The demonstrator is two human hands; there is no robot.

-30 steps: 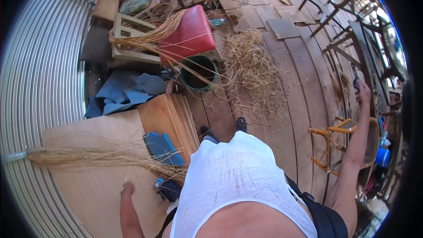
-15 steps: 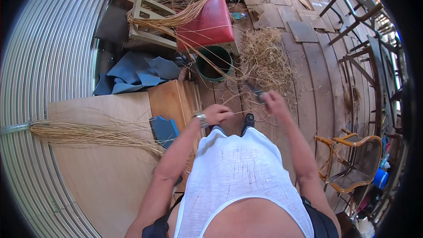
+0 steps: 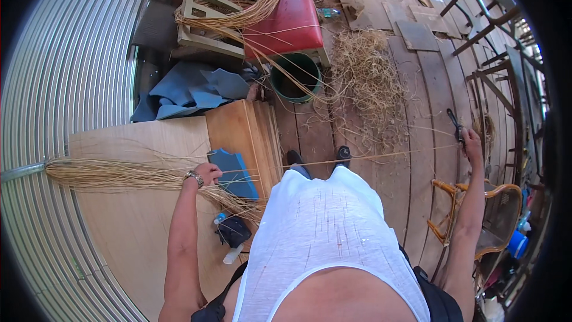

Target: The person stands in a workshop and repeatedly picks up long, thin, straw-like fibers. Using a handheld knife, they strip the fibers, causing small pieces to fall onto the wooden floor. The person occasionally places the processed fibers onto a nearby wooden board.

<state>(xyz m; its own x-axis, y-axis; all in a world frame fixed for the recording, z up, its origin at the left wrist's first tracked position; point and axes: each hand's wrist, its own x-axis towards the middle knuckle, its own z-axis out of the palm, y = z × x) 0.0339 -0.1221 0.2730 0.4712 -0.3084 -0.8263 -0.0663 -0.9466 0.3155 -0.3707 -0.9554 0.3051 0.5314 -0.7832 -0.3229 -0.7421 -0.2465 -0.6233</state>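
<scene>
A long, thin rattan strand (image 3: 375, 156) runs nearly straight across in front of my body, from my left hand to my right. My left hand (image 3: 208, 174) is closed on its left end, above the plywood board and beside a bundle of rattan strands (image 3: 119, 174). Far out to the right, my right hand (image 3: 471, 144) is closed round a dark hand tool (image 3: 454, 120) and the strand's other end. The tool's exact kind cannot be made out. Under the strand, near my left hand, lies a blue flat piece (image 3: 233, 173).
A green bucket (image 3: 296, 79) stands before a red-seated chair (image 3: 286, 27) draped with rattan. Rattan shavings (image 3: 369, 74) are heaped on the plank floor. A rattan chair (image 3: 499, 217) stands at right, by my right arm. A plywood board (image 3: 137, 238) and corrugated wall (image 3: 59, 95) flank my left.
My hands have moved widely apart, the left one leftward over the board, the right one far to the right with the dark tool. The strand now stretches between them.
</scene>
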